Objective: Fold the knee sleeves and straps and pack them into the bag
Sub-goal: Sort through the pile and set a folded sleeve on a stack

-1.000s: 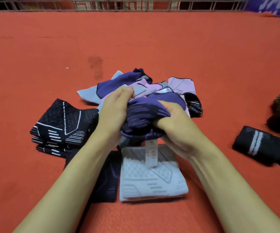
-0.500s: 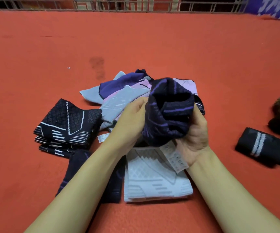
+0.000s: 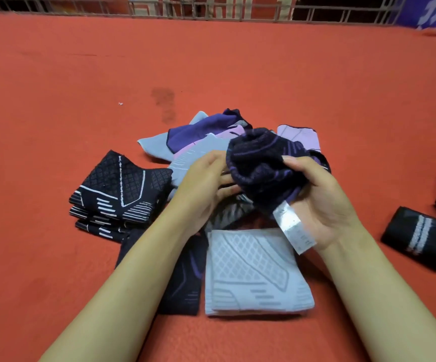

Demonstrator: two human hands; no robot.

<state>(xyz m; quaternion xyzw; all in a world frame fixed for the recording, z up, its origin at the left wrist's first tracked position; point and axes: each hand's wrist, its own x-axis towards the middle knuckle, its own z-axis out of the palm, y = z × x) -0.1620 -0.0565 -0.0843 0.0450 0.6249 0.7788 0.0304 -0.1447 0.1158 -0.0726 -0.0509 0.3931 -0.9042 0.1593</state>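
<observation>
Here both hands, left hand [image 3: 206,184] and right hand [image 3: 321,199], grip the bunched dark purple sleeve [image 3: 261,165]; its springy knit could unroll, spoiling the fold.

A flat orange-red carpeted floor [image 3: 264,74] carries everything, with a dark stain [image 3: 163,100] on it beyond the loose heap of grey, purple and lilac knit sleeves [image 3: 198,138]. A stack of folded black sleeves with white lines [image 3: 118,190] lies left, a folded light-grey diamond-patterned sleeve [image 3: 253,273] lies nearest, touching a folded navy sleeve [image 3: 182,280]. A black rolled strap with white stripes [image 3: 420,237] lies well apart on the right.
</observation>
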